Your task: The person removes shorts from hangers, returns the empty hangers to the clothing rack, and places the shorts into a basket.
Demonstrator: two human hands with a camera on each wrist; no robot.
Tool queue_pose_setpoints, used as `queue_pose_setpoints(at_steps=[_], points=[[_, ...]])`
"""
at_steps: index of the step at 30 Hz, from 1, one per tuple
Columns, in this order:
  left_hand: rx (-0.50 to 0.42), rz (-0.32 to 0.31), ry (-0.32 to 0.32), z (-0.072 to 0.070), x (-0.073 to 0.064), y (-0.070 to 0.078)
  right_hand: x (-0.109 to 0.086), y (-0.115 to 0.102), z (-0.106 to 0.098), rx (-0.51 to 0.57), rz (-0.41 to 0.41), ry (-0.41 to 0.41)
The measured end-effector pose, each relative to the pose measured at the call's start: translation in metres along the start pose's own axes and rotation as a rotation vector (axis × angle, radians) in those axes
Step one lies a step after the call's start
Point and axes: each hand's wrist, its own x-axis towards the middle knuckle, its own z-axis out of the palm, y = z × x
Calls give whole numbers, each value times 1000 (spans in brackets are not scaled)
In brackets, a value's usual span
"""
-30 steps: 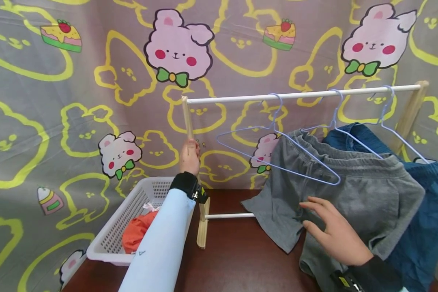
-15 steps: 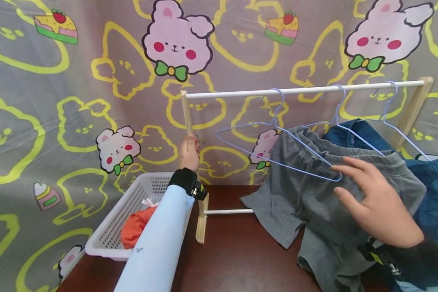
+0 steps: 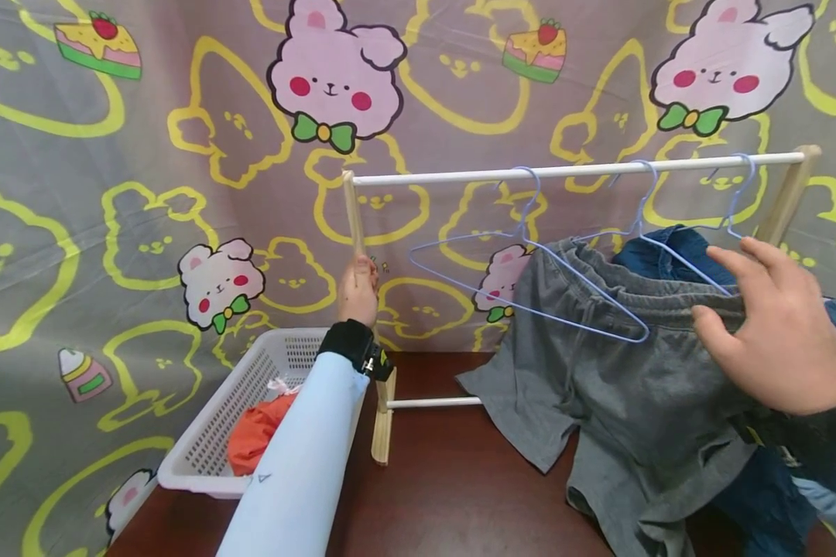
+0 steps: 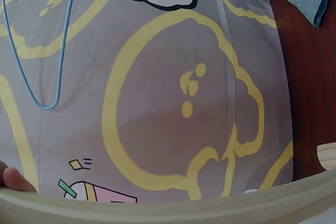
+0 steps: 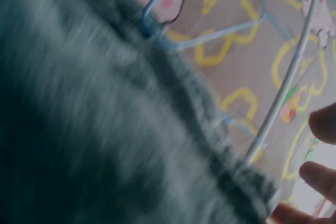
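My left hand [image 3: 358,290] grips the left wooden post [image 3: 354,220] of a small clothes rack. In the left wrist view that post [image 4: 168,209] runs along the bottom, with a fingertip [image 4: 18,180] beside it. Grey shorts [image 3: 641,379] hang on the middle blue hanger [image 3: 642,209]; blue shorts [image 3: 669,251] hang behind them. My right hand [image 3: 783,333], fingers spread, is in front of the shorts' right side, covering part of both. The right wrist view shows blurred fabric [image 5: 105,108] close up and separated fingers [image 5: 320,179] at the right.
An uncovered blue hanger [image 3: 525,224] hangs from the white rail [image 3: 446,177], left of the grey shorts. At the left, a white basket [image 3: 198,445] contains orange cloth [image 3: 254,437]. The rack stands on a dark red-brown table [image 3: 453,480] before a cartoon-print curtain [image 3: 139,309].
My right hand has moved right and upward, from low before the grey shorts to their waistband's right end. My left hand keeps its grip on the post. The view has shifted slightly.
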Motion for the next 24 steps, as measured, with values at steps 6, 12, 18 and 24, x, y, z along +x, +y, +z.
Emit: queue_pose_setpoints(at_steps=[6,12,18,24], points=[[12,1,2,1,1,2,7,18,4,-45,98,-95],[-3,18,-9,-3,0,0,14,26,12,-78,142,-185],[8,8,16,-4,1,0,21,32,14,-94,160,-232],[29,-18,15,0,1,0,22,39,16,-66,127,-203]])
